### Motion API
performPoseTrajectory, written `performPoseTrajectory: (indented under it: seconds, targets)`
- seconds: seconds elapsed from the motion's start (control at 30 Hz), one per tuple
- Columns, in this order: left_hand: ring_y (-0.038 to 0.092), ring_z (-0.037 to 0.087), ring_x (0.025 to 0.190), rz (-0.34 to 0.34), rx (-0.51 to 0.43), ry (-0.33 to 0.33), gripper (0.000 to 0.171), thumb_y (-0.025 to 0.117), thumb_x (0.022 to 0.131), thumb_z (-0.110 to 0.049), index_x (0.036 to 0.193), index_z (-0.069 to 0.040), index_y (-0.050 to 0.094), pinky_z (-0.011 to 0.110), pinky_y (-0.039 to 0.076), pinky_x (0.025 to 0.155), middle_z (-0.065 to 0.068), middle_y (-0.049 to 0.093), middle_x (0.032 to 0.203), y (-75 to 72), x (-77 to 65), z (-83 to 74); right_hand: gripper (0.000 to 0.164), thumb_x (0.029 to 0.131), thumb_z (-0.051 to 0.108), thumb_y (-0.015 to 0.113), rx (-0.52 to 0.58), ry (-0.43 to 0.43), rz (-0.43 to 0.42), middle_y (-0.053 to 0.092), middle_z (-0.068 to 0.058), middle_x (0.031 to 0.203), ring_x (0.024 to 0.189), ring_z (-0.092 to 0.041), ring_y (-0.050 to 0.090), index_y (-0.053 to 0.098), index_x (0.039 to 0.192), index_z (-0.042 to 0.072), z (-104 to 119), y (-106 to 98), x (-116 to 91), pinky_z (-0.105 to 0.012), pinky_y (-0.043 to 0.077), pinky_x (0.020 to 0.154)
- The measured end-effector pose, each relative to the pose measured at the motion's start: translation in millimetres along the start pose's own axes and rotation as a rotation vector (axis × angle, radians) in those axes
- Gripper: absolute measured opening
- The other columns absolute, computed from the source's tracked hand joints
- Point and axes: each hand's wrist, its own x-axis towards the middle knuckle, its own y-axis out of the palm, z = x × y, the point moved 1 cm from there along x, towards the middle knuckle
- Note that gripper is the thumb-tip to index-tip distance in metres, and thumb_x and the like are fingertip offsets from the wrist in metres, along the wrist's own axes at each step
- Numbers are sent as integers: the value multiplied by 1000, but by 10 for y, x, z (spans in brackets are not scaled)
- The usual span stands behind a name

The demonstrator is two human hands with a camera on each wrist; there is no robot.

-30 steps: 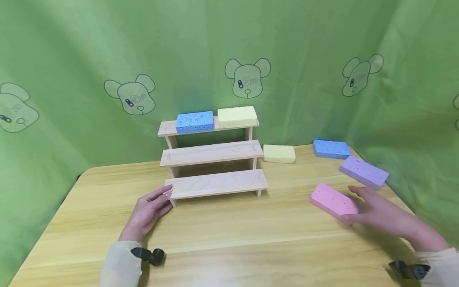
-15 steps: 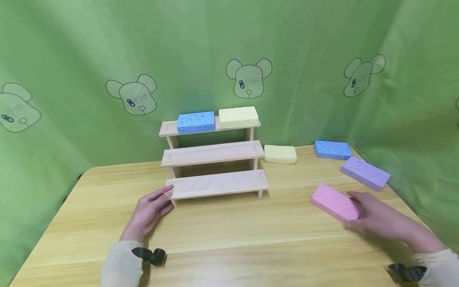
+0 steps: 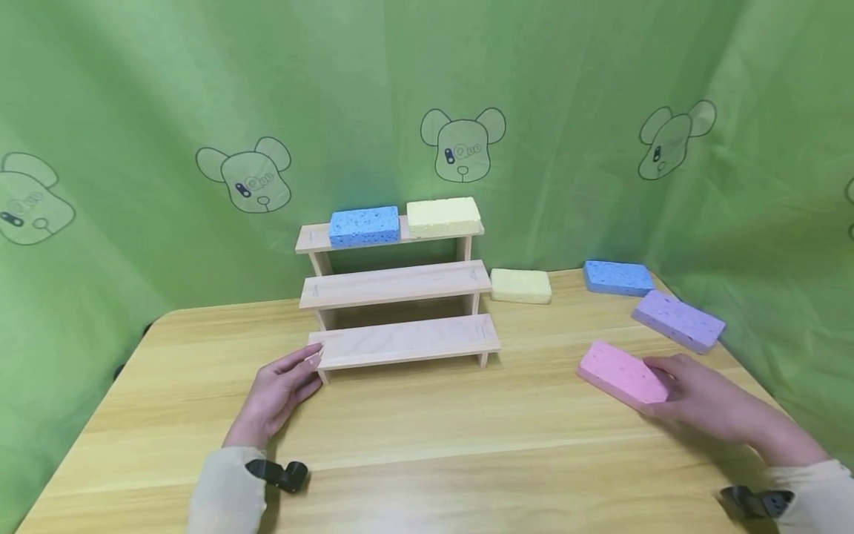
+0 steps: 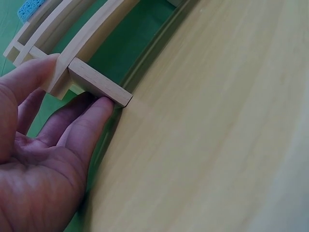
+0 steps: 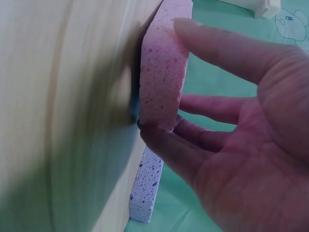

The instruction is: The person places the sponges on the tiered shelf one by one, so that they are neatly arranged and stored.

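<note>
In the head view, my right hand (image 3: 707, 397) holds a pink sponge (image 3: 620, 373) at its near right end, between thumb and fingers. The right wrist view shows the thumb on one side of the pink sponge (image 5: 164, 67), fingertips on the other, close over the table. At the left end of a three-step wooden display stand (image 3: 403, 343), my left hand (image 3: 276, 393) grips the lowest step. Up close, its fingertips meet the stand's leg (image 4: 99, 82) and plank end. A blue sponge (image 3: 364, 227) and a pale yellow sponge (image 3: 443, 217) lie on the top step.
Right of the stand, another yellow sponge (image 3: 520, 286) lies on the wooden table (image 3: 427, 445). Farther right are a second blue sponge (image 3: 617, 278) and a purple sponge (image 3: 677, 321) near the table's edge. A green curtain (image 3: 360, 96) hangs behind.
My right thumb and fingers have closed in on the pink sponge's end, which has barely moved. The left hand stays at the stand.
</note>
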Motion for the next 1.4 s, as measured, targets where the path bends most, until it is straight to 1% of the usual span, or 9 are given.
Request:
performPoseTrajectory:
  seconds: [0.1,0.4,0.63,0.87,1.07,1.17,1.27,1.33,1.4]
  targets:
    - [63,21,110,-2,3,1,33,67,93,-5,126,-5,65,37,51,98,17,40,149,-6,-7,1,78,76,25,84,11,4,-3,52,-41,118,109,-57,49,47,127,-21,-9,-1,-9,-66,44,88]
    - [63,21,110,-6,-12,5,26,66,93,-4,117,-12,72,37,51,99,17,40,148,-8,4,10,76,79,25,83,23,-3,-16,52,-40,121,110,-56,50,48,129,-20,53,-26,-14,-66,43,88]
    - [63,21,110,1,-8,-1,31,67,93,-4,124,-5,67,37,51,98,15,41,148,-13,14,16,76,81,25,81,42,-16,-29,49,-41,124,111,-57,48,46,132,-18,107,-74,17,-69,42,89]
    - [62,21,112,17,2,4,35,66,94,-5,128,-2,63,37,51,99,16,38,150,-13,18,-9,74,82,26,81,20,-37,-51,52,-36,127,112,-52,51,48,134,-14,152,-130,77,-61,44,89]
    - [63,21,111,6,4,0,33,66,94,-5,127,-3,64,37,51,99,16,39,150,-16,11,-12,74,83,26,80,54,-59,-81,40,-38,137,118,-56,43,46,136,-13,168,-173,108,-69,37,93]
    - [63,21,111,5,-4,-2,33,66,94,-5,126,-3,65,37,51,99,16,40,149,-17,14,-6,71,84,24,79,64,-69,-104,35,-38,141,121,-57,39,47,136,-12,167,-191,115,-68,31,101]
    - [63,21,111,5,-6,-2,33,66,93,-5,126,-4,65,37,51,99,16,40,149,-15,14,-1,69,85,23,78,70,-73,-124,35,-36,140,121,-57,39,47,136,-11,172,-205,117,-67,27,105]
    - [63,21,111,-1,-10,-1,33,67,93,-4,126,-3,65,38,51,99,17,40,149,-13,14,0,69,86,24,78,75,-69,-132,37,-35,139,121,-57,40,47,137,-11,181,-215,124,-70,27,101]
    - [63,21,111,1,-9,0,34,66,93,-4,127,-3,64,37,51,99,17,40,149,-12,14,-1,70,87,26,77,74,-61,-137,38,-33,139,120,-56,42,46,138,-9,194,-226,132,-68,28,102]
